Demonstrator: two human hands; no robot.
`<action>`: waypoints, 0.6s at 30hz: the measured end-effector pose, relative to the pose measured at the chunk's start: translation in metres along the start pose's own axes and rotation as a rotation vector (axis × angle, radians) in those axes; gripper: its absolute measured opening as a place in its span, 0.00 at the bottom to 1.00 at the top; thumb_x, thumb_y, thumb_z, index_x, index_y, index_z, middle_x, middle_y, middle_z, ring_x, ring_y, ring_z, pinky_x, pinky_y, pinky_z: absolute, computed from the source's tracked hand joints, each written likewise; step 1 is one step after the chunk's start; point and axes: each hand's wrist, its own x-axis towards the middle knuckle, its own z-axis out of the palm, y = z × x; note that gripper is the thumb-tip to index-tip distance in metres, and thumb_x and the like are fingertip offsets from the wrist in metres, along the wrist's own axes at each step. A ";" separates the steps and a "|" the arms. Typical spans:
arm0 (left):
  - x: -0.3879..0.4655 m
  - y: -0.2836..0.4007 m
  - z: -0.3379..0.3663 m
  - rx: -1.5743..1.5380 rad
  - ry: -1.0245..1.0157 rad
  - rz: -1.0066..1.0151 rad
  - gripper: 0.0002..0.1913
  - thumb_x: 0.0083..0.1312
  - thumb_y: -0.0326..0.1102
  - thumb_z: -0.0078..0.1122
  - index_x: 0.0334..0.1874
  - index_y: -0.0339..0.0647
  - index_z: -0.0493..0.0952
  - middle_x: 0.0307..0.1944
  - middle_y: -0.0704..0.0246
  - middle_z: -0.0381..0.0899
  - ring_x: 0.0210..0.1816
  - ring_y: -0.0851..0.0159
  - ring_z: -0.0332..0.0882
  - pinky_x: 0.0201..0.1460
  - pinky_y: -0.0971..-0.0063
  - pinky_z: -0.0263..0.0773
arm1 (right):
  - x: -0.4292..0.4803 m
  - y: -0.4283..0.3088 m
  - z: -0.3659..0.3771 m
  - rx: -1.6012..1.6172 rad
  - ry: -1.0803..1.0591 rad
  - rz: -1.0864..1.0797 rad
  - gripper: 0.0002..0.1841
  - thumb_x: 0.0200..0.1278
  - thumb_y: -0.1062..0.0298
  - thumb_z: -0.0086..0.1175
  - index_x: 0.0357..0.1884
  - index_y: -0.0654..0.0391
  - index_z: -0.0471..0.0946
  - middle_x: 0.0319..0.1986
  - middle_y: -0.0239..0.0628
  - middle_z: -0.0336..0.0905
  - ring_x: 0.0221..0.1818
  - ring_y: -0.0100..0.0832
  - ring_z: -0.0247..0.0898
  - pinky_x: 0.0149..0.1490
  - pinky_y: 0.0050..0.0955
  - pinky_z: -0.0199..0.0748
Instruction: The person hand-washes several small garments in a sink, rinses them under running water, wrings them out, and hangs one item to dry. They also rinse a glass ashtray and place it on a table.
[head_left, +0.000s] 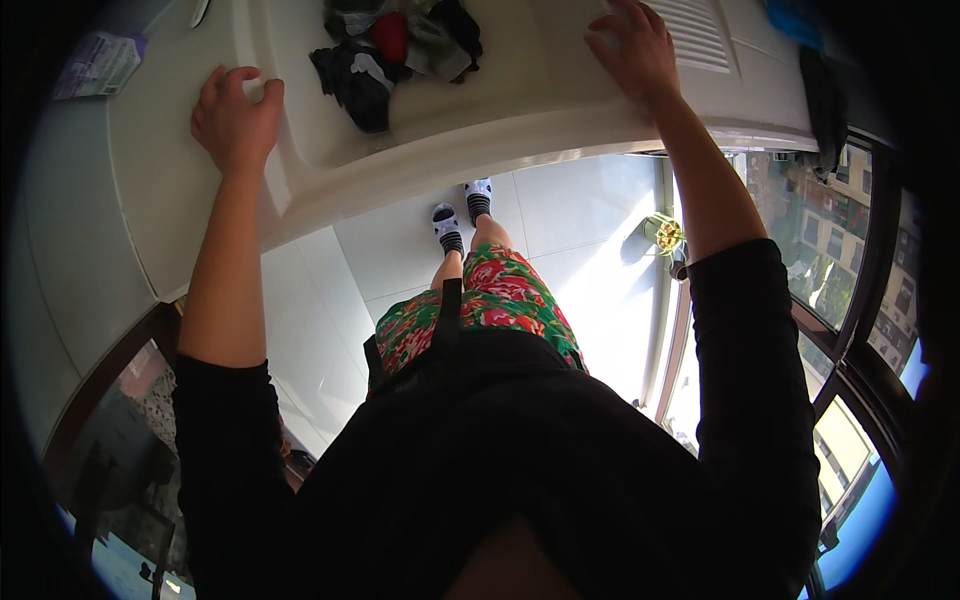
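A small heap of wet-looking dark, grey and red cloth pieces (397, 52), possibly socks, lies in the basin of a cream laundry sink (525, 97) before me. My left hand (238, 120) is at the sink's left rim, with fingers apart and curled and nothing in them. On the other side, my right hand (637, 56) is near the basin's right edge, beside the ribbed washboard panel (690, 34). Its fingers are spread and hold nothing that I can see; the fingertips reach the top of the picture. Whether either hand touches the sink is unclear.
A purple and white packet (101, 66) with writing stands at the far left, near a white handle-like piece (199, 12). Dark cloth (821, 112) hangs over the sink's right end, below something blue (795, 22). A potted plant (666, 234) stands on the floor by the window.
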 end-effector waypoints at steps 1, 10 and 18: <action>-0.001 0.000 0.000 0.016 0.013 0.011 0.20 0.58 0.54 0.60 0.51 0.60 0.80 0.68 0.67 0.67 0.70 0.53 0.62 0.75 0.55 0.49 | 0.001 0.000 0.000 -0.008 -0.005 0.003 0.11 0.58 0.58 0.61 0.40 0.50 0.83 0.66 0.36 0.66 0.72 0.49 0.51 0.73 0.49 0.54; -0.001 0.000 -0.001 0.006 0.010 0.011 0.20 0.58 0.54 0.59 0.50 0.58 0.81 0.69 0.66 0.66 0.70 0.53 0.61 0.75 0.54 0.48 | 0.000 -0.002 0.000 -0.017 -0.035 0.018 0.11 0.58 0.59 0.61 0.40 0.50 0.83 0.67 0.36 0.65 0.72 0.49 0.50 0.74 0.48 0.54; 0.001 0.005 -0.005 0.023 -0.033 -0.033 0.19 0.59 0.54 0.60 0.51 0.60 0.81 0.70 0.67 0.65 0.71 0.54 0.61 0.75 0.55 0.48 | 0.001 -0.004 -0.005 -0.015 -0.052 0.038 0.11 0.59 0.59 0.60 0.40 0.51 0.84 0.68 0.36 0.64 0.73 0.50 0.49 0.74 0.49 0.52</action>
